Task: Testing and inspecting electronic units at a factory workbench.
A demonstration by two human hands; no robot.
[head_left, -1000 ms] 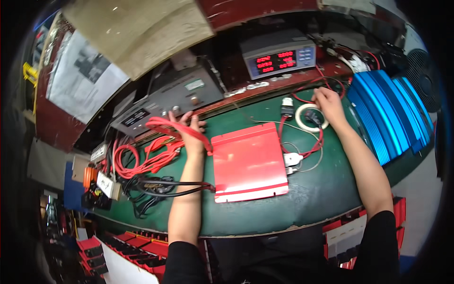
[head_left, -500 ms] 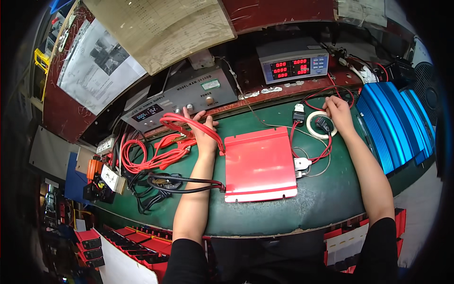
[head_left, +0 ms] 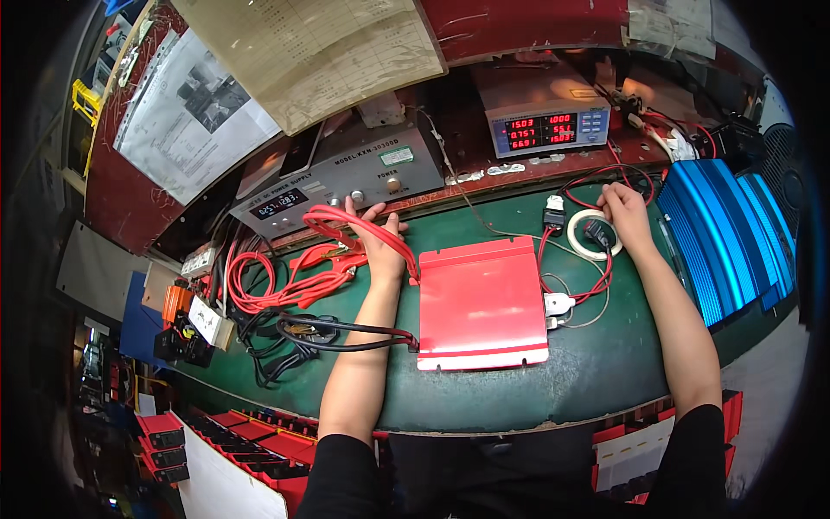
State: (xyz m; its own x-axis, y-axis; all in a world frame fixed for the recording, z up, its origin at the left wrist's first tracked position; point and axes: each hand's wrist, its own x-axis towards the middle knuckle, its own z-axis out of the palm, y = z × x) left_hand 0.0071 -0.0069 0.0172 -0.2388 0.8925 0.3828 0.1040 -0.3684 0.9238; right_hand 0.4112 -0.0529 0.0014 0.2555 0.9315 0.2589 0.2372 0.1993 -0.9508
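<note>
A flat red metal box (head_left: 481, 303) lies in the middle of the green bench (head_left: 484, 398). My left hand (head_left: 378, 238) rests at its upper left corner and holds a loop of thick red cable (head_left: 359, 227) that runs to the box. More red cable (head_left: 277, 281) lies coiled to the left. My right hand (head_left: 624, 218) sits at the far right of the bench, its fingers on a black plug (head_left: 596, 233) inside a roll of white tape (head_left: 593, 235). Thin red wires (head_left: 588, 290) and a white connector (head_left: 558, 304) trail off the box's right side.
A grey power supply (head_left: 346, 177) and a meter with red digits (head_left: 545, 121) stand at the back. Blue finned metal cases (head_left: 726, 233) lie at the right. Black cables (head_left: 303, 333) and a socket strip (head_left: 203, 318) sit at the left. Red boxes (head_left: 242, 432) are stacked below the bench.
The view has tilted up and shifted. My left hand has lifted the red cable loop a little toward the box's corner. My right hand stays at the tape roll.
</note>
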